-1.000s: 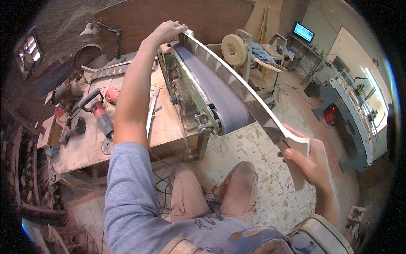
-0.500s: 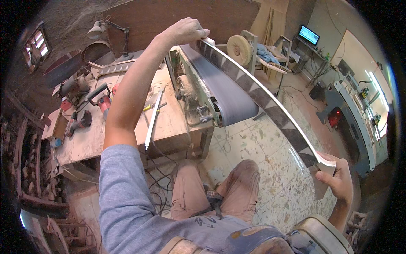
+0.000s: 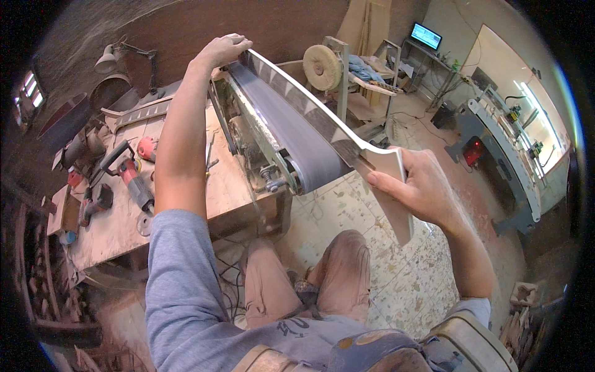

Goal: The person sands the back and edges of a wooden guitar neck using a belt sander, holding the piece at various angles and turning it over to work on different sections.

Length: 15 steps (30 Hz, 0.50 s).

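My left hand [image 3: 226, 51] is closed on the far end of a long dark strip [image 3: 319, 118] with a white edge and pale triangles along its face. My right hand [image 3: 424, 186] grips the near, wider shaped end, thumb across it. The strip lies lengthwise along the grey abrasive belt [image 3: 288, 133] of a green belt sander [image 3: 260, 149], against or just above it; I cannot tell which. The belt looks streaked. Beside the sander, under my left arm, a wooden workbench [image 3: 111, 242] carries a red angle tool [image 3: 131, 177] and other tools.
Behind the sander stand a round buffing wheel [image 3: 321, 66] and a rack with blue cloth [image 3: 365, 74]. A monitor [image 3: 425, 36] is at the back right, a grey machine [image 3: 508, 155] at the right. A desk lamp [image 3: 106, 59] stands back left. Cables [image 3: 229, 273] lie by my legs.
Over the last half second both hands and the strip have moved left relative to the sander, the right hand also upward in view. The strip's near end now sits closer to the belt's end.
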Each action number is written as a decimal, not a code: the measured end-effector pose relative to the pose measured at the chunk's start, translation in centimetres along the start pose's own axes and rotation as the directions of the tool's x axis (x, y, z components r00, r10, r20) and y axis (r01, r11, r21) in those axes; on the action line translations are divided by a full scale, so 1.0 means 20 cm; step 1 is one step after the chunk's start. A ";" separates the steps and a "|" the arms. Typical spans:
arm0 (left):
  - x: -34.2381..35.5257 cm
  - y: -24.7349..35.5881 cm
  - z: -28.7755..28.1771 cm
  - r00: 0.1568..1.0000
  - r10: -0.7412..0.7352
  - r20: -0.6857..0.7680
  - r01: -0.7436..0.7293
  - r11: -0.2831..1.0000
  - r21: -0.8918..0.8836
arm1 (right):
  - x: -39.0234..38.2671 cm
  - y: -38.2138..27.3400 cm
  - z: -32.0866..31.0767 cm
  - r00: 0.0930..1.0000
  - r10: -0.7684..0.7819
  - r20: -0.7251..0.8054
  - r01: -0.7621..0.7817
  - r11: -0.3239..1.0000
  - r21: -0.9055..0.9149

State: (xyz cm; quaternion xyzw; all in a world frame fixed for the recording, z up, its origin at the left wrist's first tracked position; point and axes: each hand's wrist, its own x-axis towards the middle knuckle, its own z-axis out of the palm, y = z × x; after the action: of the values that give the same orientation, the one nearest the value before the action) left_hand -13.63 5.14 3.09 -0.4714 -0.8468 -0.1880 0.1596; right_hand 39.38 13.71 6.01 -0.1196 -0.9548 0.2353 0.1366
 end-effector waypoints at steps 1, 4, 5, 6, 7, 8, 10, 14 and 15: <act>0.02 -0.08 0.01 0.999 0.038 0.004 -0.039 0.997 0.065 | 0.03 0.02 0.02 1.000 -0.010 -0.007 0.010 0.999 0.040; 0.08 -0.29 0.07 0.995 0.091 0.033 -0.095 0.981 0.172 | 0.10 -0.01 0.04 1.000 -0.015 0.009 0.015 0.997 0.074; 0.09 -0.32 0.07 0.997 0.068 0.042 -0.073 0.985 0.156 | 0.11 -0.01 0.05 1.000 -0.016 0.005 0.016 0.998 0.069; 0.11 -0.30 0.08 0.994 0.089 0.066 -0.100 0.974 0.204 | 0.12 0.00 0.05 1.000 -0.007 -0.003 0.007 0.998 0.061; 0.12 -0.24 0.07 0.990 0.111 0.088 -0.130 0.960 0.250 | 0.12 0.00 0.05 1.000 0.000 -0.015 0.000 0.999 0.052; 0.11 -0.20 0.05 0.979 0.162 0.126 -0.197 0.912 0.360 | 0.12 0.00 0.05 1.000 0.007 -0.023 -0.006 0.999 0.037; 0.04 -0.04 -0.03 0.981 0.131 0.142 -0.174 0.918 0.356 | 0.12 0.01 0.05 0.999 0.010 -0.043 -0.010 1.000 0.014; -0.03 -0.02 -0.15 0.986 0.063 0.152 -0.095 0.972 0.214 | 0.07 0.01 0.03 0.997 -0.068 -0.038 0.067 0.997 -0.028; -0.04 0.01 -0.14 0.993 0.050 0.111 -0.073 0.975 0.212 | 0.03 0.02 0.02 0.997 -0.067 -0.031 0.067 0.998 -0.006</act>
State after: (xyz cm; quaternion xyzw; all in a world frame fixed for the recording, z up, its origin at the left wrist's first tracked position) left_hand -12.79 3.29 5.27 -0.4866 -0.8544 -0.0650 0.1706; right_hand 38.72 14.15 5.59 -0.0915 -0.9566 0.2262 0.1591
